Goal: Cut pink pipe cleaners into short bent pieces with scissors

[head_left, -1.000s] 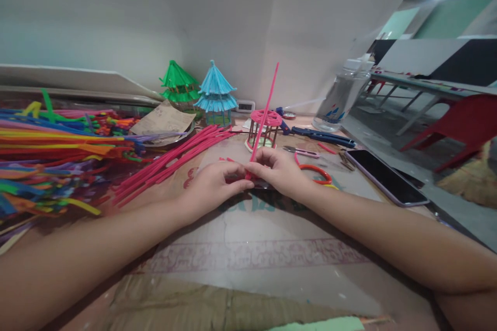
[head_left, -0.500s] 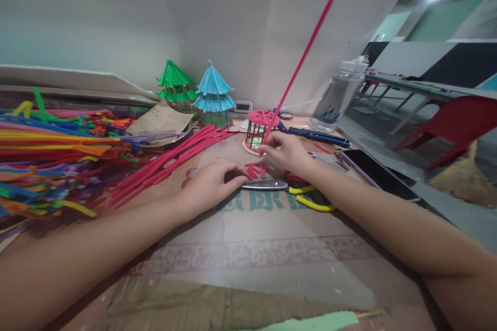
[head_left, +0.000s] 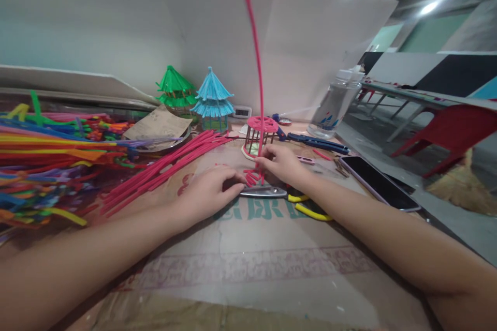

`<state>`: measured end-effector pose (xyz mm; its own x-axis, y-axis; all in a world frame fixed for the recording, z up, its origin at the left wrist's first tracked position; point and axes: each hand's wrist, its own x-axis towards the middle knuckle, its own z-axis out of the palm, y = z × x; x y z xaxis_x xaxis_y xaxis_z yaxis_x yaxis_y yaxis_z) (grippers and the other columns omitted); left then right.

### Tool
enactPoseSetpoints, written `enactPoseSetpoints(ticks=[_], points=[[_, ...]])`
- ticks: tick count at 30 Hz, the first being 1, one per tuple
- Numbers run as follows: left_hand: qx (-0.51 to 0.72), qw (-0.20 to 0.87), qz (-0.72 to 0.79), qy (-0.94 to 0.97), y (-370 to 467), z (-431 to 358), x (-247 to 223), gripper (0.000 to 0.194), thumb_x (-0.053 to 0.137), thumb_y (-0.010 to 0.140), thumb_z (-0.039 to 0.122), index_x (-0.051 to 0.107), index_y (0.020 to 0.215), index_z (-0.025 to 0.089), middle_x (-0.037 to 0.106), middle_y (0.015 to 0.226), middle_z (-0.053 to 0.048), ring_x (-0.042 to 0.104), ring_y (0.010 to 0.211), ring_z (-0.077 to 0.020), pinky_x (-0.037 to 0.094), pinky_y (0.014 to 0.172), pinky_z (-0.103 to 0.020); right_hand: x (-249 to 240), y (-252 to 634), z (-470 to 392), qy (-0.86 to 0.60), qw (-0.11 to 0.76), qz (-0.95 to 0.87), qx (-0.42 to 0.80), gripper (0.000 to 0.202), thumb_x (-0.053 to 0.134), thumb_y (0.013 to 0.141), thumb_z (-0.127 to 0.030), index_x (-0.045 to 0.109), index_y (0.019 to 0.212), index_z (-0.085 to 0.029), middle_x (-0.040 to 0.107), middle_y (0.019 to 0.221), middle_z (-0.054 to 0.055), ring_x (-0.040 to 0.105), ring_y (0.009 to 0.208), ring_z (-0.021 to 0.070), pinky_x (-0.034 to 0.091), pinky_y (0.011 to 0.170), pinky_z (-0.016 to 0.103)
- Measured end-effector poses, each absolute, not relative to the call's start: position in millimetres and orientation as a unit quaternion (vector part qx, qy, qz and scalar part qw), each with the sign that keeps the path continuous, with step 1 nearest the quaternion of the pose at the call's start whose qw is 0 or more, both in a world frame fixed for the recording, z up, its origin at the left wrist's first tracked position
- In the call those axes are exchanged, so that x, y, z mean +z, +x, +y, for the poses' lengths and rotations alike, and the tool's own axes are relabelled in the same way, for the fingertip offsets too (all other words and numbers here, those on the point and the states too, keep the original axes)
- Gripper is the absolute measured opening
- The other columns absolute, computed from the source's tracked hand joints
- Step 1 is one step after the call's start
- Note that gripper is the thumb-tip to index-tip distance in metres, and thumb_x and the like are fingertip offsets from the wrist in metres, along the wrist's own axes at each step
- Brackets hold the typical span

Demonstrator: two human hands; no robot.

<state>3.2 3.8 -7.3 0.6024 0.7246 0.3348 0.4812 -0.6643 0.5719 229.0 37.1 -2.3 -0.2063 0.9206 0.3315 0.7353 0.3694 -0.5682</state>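
Observation:
My right hand (head_left: 281,165) pinches a long pink pipe cleaner (head_left: 257,57), which stands nearly upright, its lower end down by the short pieces. On the table, my left hand (head_left: 212,189) rests with loosely curled fingers, thumb and forefinger a little apart, beside a small pile of short pink pieces (head_left: 252,178). I see nothing held in it. Scissors (head_left: 264,192) with yellow handles lie just in front of the pile. Behind my right hand stands a small round frame (head_left: 263,124) with a pink spoked top and brown posts, partly hidden by the pipe cleaner.
Long pink pipe cleaners (head_left: 166,168) lie left of centre, beside a multicoloured heap (head_left: 58,150). Green (head_left: 174,85) and blue (head_left: 212,95) model pavilions stand behind. Blue-handled pliers (head_left: 316,141), a bottle (head_left: 334,106) and a phone (head_left: 378,181) are to the right.
The long pink pipe cleaner has swung from leaning right to nearly upright, its top now tilting slightly left. My right hand has shifted slightly left and down. My left hand stays by the pile.

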Motion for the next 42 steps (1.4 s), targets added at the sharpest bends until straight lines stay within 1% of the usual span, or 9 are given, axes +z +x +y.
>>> enactPoseSetpoints(ticks=[5, 14, 19, 24, 28, 31, 35, 38, 42], points=[[0.275, 0.214, 0.354, 0.868, 4, 3, -7, 0.018, 0.054, 0.091, 0.026, 0.070, 0.098, 0.021, 0.072, 0.103, -0.002, 0.064, 0.098, -0.0195, 0.047, 0.088, -0.032, -1, 229, 37, -0.541, 0.290, -0.778, 0.131, 0.017, 0.064, 0.084, -0.027, 0.062, 0.071, -0.017, 0.066, 0.070, 0.002, 0.058, 0.066, 0.0148, 0.038, 0.062, 0.025], [0.267, 0.204, 0.348, 0.875, 3, 5, -7, 0.019, 0.053, 0.091, 0.026, 0.070, 0.097, 0.021, 0.073, 0.101, -0.002, 0.064, 0.095, -0.0195, 0.047, 0.086, -0.032, -5, 231, 39, -0.548, 0.280, -0.777, 0.134, 0.019, 0.063, 0.085, -0.031, 0.060, 0.072, -0.017, 0.066, 0.067, 0.001, 0.056, 0.062, 0.0140, 0.036, 0.057, 0.024], [0.284, 0.218, 0.358, 0.862, 4, 3, -5, 0.022, 0.053, 0.092, 0.028, 0.070, 0.103, 0.021, 0.072, 0.106, -0.003, 0.064, 0.101, -0.0207, 0.047, 0.091, -0.033, 4, 229, 35, -0.548, 0.328, -0.747, 0.183, 0.019, 0.062, 0.084, -0.031, 0.060, 0.071, -0.017, 0.066, 0.066, 0.001, 0.057, 0.060, 0.0134, 0.038, 0.056, 0.024], [0.328, 0.264, 0.367, 0.829, 4, 0, -2, 0.030, 0.045, 0.097, 0.032, 0.067, 0.114, 0.021, 0.071, 0.115, -0.004, 0.063, 0.106, -0.0202, 0.046, 0.094, -0.032, 24, 215, 16, -0.514, 0.362, -0.728, 0.274, 0.025, 0.065, 0.080, -0.040, 0.061, 0.072, -0.017, 0.062, 0.066, 0.000, 0.055, 0.060, 0.0135, 0.040, 0.056, 0.026], [0.332, 0.291, 0.347, 0.828, 3, 0, 2, 0.031, 0.042, 0.098, 0.034, 0.069, 0.102, 0.019, 0.072, 0.106, -0.004, 0.064, 0.098, -0.0196, 0.047, 0.089, -0.031, 30, 201, -2, -0.470, 0.339, -0.726, 0.370, 0.027, 0.066, 0.079, -0.042, 0.056, 0.071, -0.018, 0.060, 0.065, -0.001, 0.053, 0.059, 0.0126, 0.040, 0.055, 0.025], [0.330, 0.306, 0.310, 0.837, 3, -1, 5, 0.031, 0.042, 0.097, 0.032, 0.069, 0.089, 0.019, 0.071, 0.099, -0.004, 0.063, 0.096, -0.0194, 0.047, 0.088, -0.031, 29, 195, -9, -0.471, 0.340, -0.712, 0.395, 0.027, 0.067, 0.079, -0.040, 0.055, 0.070, -0.018, 0.060, 0.064, -0.001, 0.053, 0.058, 0.0119, 0.039, 0.054, 0.024], [0.309, 0.352, 0.301, 0.831, 2, -3, 6, 0.033, 0.042, 0.095, 0.031, 0.068, 0.080, 0.018, 0.070, 0.089, -0.004, 0.063, 0.090, -0.0198, 0.048, 0.083, -0.031, 28, 193, -10, -0.471, 0.342, -0.700, 0.414, 0.024, 0.066, 0.081, -0.037, 0.054, 0.071, -0.018, 0.063, 0.067, 0.000, 0.055, 0.060, 0.0123, 0.041, 0.056, 0.025], [0.299, 0.398, 0.303, 0.812, 2, -3, 5, 0.034, 0.043, 0.095, 0.034, 0.069, 0.079, 0.017, 0.069, 0.086, -0.005, 0.063, 0.086, -0.0192, 0.049, 0.078, -0.029, 28, 193, -11, -0.487, 0.328, -0.710, 0.388, 0.024, 0.065, 0.081, -0.037, 0.055, 0.070, -0.018, 0.061, 0.065, 0.000, 0.054, 0.059, 0.0123, 0.040, 0.054, 0.025], [0.290, 0.399, 0.308, 0.813, 2, -2, 2, 0.031, 0.047, 0.093, 0.035, 0.069, 0.081, 0.016, 0.069, 0.085, -0.005, 0.063, 0.085, -0.0193, 0.049, 0.077, -0.029, 29, 192, -13, -0.489, 0.326, -0.716, 0.377, 0.025, 0.066, 0.080, -0.038, 0.055, 0.070, -0.018, 0.060, 0.064, -0.001, 0.054, 0.059, 0.0122, 0.041, 0.053, 0.024]])
